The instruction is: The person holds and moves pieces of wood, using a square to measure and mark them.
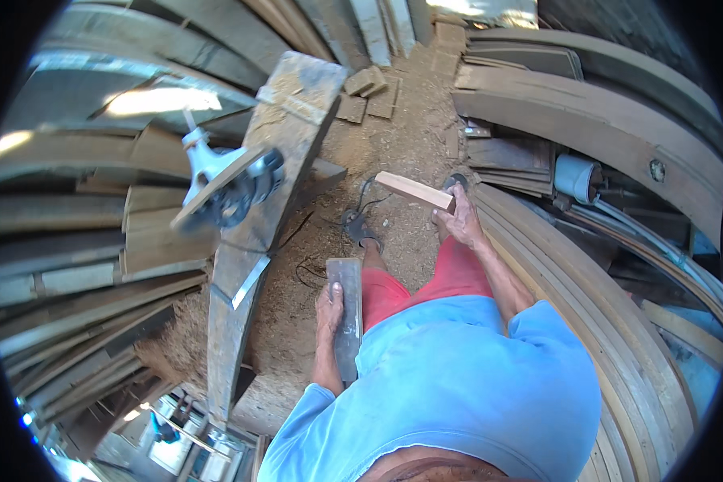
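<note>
In my right hand (pixel 462 217), raised in front of me, is one end of a light wooden block (pixel 414 191) that points away to the left. My left hand (pixel 329 309) hangs at my side, its fingers wrapped round a flat grey-brown board (pixel 347 321) held lengthwise against my left thigh. To the left stands a long wooden workbench (pixel 277 173). A power saw (pixel 225 181) with a silver-grey body and a flat base sits on it, apart from both hands. Nearer on the bench lies a shiny metal strip (pixel 251 281).
Wood offcuts (pixel 369 88) lie on the sawdust-covered floor (pixel 353 157) ahead. A dark cable (pixel 307 273) runs over the floor by the bench. Stacked planks (pixel 602 321) line my right side, and more boards (pixel 88 233) fill the left. A light blue cylinder (pixel 574 178) rests among the boards at right.
</note>
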Tool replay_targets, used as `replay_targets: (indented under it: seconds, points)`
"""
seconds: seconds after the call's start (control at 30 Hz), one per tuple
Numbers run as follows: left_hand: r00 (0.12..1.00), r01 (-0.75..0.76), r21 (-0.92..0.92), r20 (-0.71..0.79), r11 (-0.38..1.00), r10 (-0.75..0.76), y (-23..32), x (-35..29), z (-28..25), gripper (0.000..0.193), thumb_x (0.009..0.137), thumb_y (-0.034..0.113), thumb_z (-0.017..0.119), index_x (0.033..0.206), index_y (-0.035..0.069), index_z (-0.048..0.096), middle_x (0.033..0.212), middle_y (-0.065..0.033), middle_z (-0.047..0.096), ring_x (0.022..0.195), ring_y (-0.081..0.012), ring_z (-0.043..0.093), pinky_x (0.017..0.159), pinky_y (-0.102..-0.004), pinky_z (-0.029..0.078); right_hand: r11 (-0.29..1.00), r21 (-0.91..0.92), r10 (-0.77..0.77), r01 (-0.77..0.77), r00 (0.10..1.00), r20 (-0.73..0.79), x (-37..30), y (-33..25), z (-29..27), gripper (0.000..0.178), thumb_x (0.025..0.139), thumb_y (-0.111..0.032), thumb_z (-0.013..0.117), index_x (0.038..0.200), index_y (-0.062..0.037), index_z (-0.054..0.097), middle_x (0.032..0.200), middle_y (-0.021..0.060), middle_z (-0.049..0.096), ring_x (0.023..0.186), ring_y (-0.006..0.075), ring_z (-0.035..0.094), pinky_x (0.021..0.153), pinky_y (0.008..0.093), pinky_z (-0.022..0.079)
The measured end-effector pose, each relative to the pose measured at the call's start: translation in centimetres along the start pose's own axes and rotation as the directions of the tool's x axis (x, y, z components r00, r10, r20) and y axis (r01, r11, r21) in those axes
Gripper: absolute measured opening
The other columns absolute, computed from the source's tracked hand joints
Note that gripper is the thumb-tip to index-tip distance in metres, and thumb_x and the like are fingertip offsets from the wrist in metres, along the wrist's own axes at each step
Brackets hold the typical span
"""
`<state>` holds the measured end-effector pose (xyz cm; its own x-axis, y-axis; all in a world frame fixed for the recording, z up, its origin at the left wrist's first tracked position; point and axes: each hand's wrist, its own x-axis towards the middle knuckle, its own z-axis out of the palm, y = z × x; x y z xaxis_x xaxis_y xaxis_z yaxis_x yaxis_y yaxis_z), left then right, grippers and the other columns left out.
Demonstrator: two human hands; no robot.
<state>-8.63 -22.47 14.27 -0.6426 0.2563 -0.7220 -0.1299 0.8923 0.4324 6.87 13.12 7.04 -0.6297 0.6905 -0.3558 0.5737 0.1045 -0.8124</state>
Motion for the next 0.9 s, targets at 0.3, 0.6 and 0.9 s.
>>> replay_targets:
  seconds: [0.3,0.6,0.9]
  points:
    - [0.785,0.103,-0.318,-0.555,0.943,-0.273,-15.6,-4.0,-12.4,0.072,0.099,0.058,0.04,0.124,-0.007,0.061,0.117,-0.0293,0.065,0.114,-0.0395,0.061,0.097,-0.0437,0.045,0.965,-0.178,-0.12,0.194,0.926,0.358,-3.1,-13.1,4.3,0.043,0.077,-0.028,0.079,0.095,-0.0009,0.051,0.08,0.019,0.06,0.075,0.0309,0.061,0.069,0.0444,0.049]
    - [0.652,0.277,-0.329,-0.626,0.903,-0.428,-27.1,0.9,-29.2,0.075,0.096,0.061,0.043,0.121,-0.008,0.059,0.119,-0.0306,0.063,0.118,-0.0459,0.057,0.1,-0.0494,0.043,0.96,-0.137,-0.14,0.245,0.842,0.522,-7.5,-23.1,12.5,0.04,0.08,-0.028,0.076,0.092,0.0016,0.051,0.085,0.0149,0.058,0.081,0.0214,0.055,0.074,0.0392,0.047]
    - [0.691,0.48,-0.111,-0.564,0.87,-0.453,-30.1,7.2,-34.2,0.063,0.097,0.052,0.047,0.132,0.0,0.051,0.129,-0.0269,0.059,0.123,-0.0446,0.054,0.104,-0.0502,0.042,0.998,-0.013,-0.051,0.065,0.871,0.489,-11.9,-31.1,18.2,0.035,0.082,-0.024,0.075,0.096,0.0007,0.054,0.085,0.0097,0.058,0.077,0.0167,0.055,0.069,0.0342,0.047]
